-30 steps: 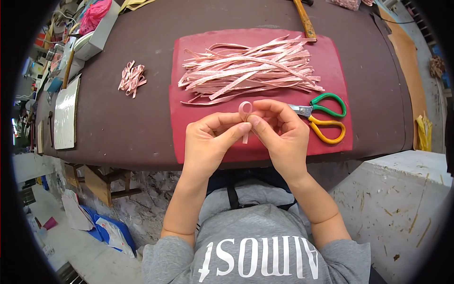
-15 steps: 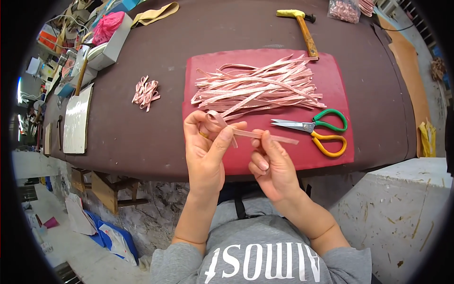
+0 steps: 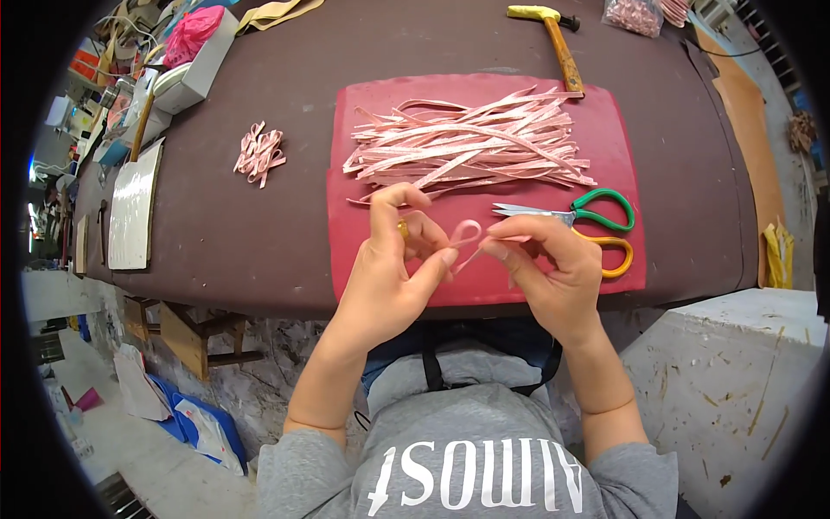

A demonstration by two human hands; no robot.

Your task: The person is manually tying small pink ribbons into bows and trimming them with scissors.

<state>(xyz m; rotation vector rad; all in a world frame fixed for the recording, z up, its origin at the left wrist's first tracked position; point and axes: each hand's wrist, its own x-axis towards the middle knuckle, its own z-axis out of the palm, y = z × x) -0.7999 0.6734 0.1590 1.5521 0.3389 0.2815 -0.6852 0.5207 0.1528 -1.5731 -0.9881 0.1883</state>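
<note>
A narrow pink strip, bent into a small loop, is stretched between my two hands above the red mat. My left hand pinches it below the loop between thumb and forefinger, the other fingers curled. Thumb and forefinger of my right hand grip the strip on the other side, with a short end showing over the fingers. Beyond my hands lies a heap of long pink strips. Scissors with one green and one yellow handle rest on the mat behind my right hand, which partly covers them.
Left of the mat sits a small pile of looped pink pieces. A hammer lies at the far side, its handle end at the mat. A white board and a pale box stand left. A clear bag lies far right.
My left hand has shifted right and turned, with the strip's loop now nearer the right hand. My right hand has swung over from below and grips the strip closer to the loop.
</note>
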